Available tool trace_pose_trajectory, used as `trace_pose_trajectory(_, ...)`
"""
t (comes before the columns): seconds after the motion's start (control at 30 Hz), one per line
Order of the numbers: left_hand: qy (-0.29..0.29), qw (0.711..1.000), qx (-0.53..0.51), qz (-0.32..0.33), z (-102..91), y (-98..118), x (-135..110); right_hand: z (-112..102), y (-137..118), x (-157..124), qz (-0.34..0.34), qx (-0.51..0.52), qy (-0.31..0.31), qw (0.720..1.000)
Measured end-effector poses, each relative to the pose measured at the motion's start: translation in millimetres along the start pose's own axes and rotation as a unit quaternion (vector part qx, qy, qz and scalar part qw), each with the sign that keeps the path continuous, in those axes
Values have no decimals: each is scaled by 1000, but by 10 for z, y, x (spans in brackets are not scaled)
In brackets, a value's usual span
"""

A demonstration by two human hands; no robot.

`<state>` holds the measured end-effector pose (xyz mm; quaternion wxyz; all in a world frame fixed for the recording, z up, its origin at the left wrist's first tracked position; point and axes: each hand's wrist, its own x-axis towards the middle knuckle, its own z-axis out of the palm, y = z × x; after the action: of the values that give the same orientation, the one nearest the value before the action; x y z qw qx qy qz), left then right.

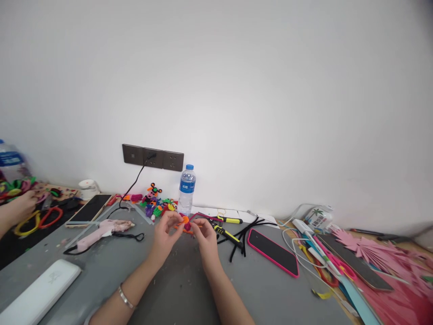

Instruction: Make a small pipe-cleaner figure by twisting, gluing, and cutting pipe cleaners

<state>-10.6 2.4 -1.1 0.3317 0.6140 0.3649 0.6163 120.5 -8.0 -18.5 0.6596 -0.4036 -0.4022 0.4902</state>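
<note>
At lower centre, the left hand (167,233) and right hand (205,235) pinch a part-twisted orange pipe cleaner (185,220), with black pipe cleaners (246,231) lying unused to their right.

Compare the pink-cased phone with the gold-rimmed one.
The pink-cased phone lies right of the water bottle, the gold-rimmed phone left of it. The pink-cased phone's rim is bright pink; the gold-rimmed phone's is pale gold. Both lie flat, dark screens up.
</note>
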Motion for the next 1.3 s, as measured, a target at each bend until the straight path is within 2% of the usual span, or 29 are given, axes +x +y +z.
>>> trace_pose_trajectory(0.07, 5, 1000, -2, 0, -2, 9, -1, 18, -5, -10, -30, -22, -3, 999)
trace_pose_trajectory(0.27, 23, 1000, -14, 1, 1, 17, -7, 64, 31, -44, -31, -24, -48, 998)
trace_pose_trajectory(0.37, 31, 999, -25, -1, 10, 24, -5, 67, -9, -69, -56, -73, -26, 995)
trace_pose_trajectory(0.47, 30, 999, -42, -4, 21, 37, -8, 59, -77, -92, -111, -138, 9, 984)
trace_pose_trajectory(0.57, 22, 998, -54, -14, 27, 31, -20, 53, -120, -103, -150, -179, 13, 972)
trace_pose_trajectory(0.87, 15, 998, -51, -42, 34, 17, -22, 65, -126, -111, -151, -155, -5, 976)
trace_pose_trajectory(1.0, 15, 997, -54, -57, 38, 27, -22, 74, -131, -115, -163, -158, 1, 974)
trace_pose_trajectory(1.3, 17, 995, -67, -72, 43, 0, -50, 70, -123, -108, -144, -176, 10, 974)
